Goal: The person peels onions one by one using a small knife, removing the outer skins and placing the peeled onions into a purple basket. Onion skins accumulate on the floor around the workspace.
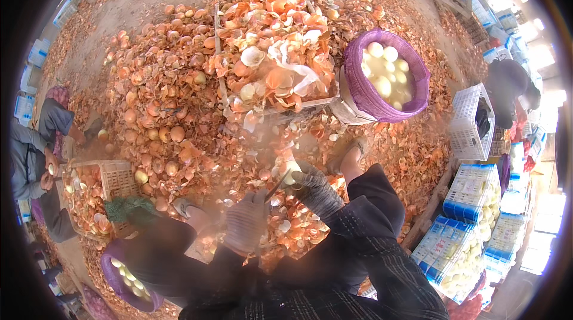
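My left hand, in a striped knit glove, grips a knife. Its thin dark blade reaches up to a partly peeled onion. Around that onion closes my right hand, gloved in grey knit. The bulb's side is white, and orange skin hangs off its far end. Just beyond my hands stands a crate heaped with loose onion skins. To its right, a bucket lined with purple mesh holds several peeled onions in cloudy liquid.
Unpeeled onions and skins pile up left of the crate. A co-worker sits at far left by a plastic basket. Another purple-rimmed bucket holds peeled onions. Filled crates and a white crate stand at right.
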A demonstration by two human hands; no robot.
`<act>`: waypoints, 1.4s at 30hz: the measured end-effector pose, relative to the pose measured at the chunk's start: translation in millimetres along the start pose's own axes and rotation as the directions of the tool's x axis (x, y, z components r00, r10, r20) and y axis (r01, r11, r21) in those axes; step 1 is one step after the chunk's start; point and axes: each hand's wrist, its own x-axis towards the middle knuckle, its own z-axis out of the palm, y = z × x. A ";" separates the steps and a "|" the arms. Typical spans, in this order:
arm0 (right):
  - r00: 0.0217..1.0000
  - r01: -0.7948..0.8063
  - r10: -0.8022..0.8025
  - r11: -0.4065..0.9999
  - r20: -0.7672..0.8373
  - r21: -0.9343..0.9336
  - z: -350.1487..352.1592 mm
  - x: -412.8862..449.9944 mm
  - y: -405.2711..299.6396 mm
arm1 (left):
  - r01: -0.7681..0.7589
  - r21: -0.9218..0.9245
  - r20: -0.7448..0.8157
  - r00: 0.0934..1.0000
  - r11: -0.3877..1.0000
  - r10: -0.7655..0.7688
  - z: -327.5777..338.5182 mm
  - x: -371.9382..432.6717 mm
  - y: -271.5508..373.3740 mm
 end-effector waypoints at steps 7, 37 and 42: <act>0.998 0.042 -0.042 0.999 -0.043 -0.008 -4.7 -2.2 3.8 | 0.132 0.118 0.112 0.983 0.984 -0.145 1.0 0.3 0.3; 0.996 -0.081 0.061 0.935 -0.069 -0.345 3.5 -7.6 -0.9 | 0.598 -0.801 0.495 0.675 0.013 -0.548 -2.4 69.5 3.5; 0.994 -0.108 0.101 0.975 -0.046 -0.194 6.0 -6.4 -4.2 | 0.537 -0.844 0.443 0.692 -0.004 -0.571 -6.2 68.5 3.7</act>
